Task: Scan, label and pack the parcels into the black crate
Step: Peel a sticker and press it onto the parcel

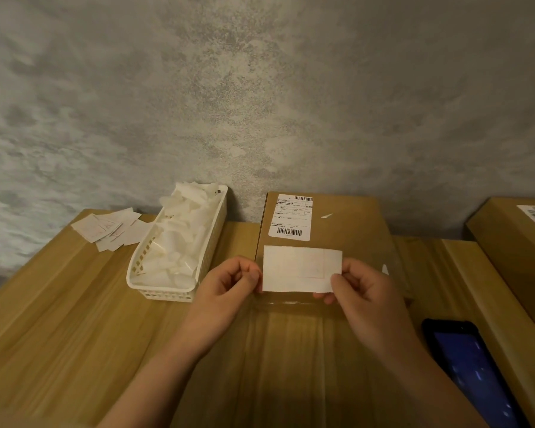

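A rectangular white paper label (301, 268), matte and faintly printed with a thin red outline, is being held flat over the near half of a brown cardboard parcel (346, 230). The left hand (229, 281) is pinching the label's left edge between thumb and curled fingers, and the right hand (357, 284) is pinching its right edge, thumb lying on the face and fingertips curling behind. The parcel, a flat box, is sitting at the middle of the wooden table (74, 319), its far edge lying against the wall; a printed shipping label (292, 218) with two barcodes is sticking to its far-left corner, and clear glossy tape is catching light along its near edge. Just left of the parcel, a long white plastic basket (155, 293) with a lattice-cut wall is holding a loose heap of crumpled, translucent white paper scraps (183, 239). Beyond it, at the table's far-left corner, small square paper slips (105, 228) are lying fanned and overlapping. A second cardboard box (513, 257), also bearing a barcode sticker, is sitting at the table's right edge. A black phone (476, 372) with a lit blue screen is lying near the right corner, beside the right forearm. A mottled grey textured wall (260, 103) is rising behind the table.
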The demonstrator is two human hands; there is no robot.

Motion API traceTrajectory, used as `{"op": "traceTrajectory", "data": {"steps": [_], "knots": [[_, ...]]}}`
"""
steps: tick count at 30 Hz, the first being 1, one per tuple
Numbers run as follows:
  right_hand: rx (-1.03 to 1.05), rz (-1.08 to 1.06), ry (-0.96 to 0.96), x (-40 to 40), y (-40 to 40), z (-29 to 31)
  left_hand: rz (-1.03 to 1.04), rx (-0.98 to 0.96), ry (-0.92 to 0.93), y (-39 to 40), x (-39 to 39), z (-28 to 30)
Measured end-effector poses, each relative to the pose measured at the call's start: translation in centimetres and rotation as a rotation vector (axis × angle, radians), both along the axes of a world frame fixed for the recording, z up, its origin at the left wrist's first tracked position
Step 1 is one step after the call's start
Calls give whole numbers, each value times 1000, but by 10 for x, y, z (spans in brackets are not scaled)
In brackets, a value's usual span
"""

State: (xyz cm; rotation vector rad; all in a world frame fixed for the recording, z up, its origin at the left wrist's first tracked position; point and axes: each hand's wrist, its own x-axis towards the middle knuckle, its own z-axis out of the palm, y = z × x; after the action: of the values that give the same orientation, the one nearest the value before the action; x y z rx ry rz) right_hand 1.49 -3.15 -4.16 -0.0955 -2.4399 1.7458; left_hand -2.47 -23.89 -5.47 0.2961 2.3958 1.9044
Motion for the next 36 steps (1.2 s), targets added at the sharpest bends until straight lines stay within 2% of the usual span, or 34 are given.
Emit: {"op": "traceTrajectory", "data": {"steps": [5, 11, 23, 36], "knots": [[163, 51, 7, 1, 1, -3, 19, -41, 28, -7, -7, 7], [326, 15, 77, 0, 4, -7, -38, -145, 54, -14, -7, 6], [315, 47, 54, -1, 4, -7, -111, -196, 53, -20, -13, -1], [331, 58, 39, -2, 6, -8, -210, -141, 39, -24, -13, -8]]}}
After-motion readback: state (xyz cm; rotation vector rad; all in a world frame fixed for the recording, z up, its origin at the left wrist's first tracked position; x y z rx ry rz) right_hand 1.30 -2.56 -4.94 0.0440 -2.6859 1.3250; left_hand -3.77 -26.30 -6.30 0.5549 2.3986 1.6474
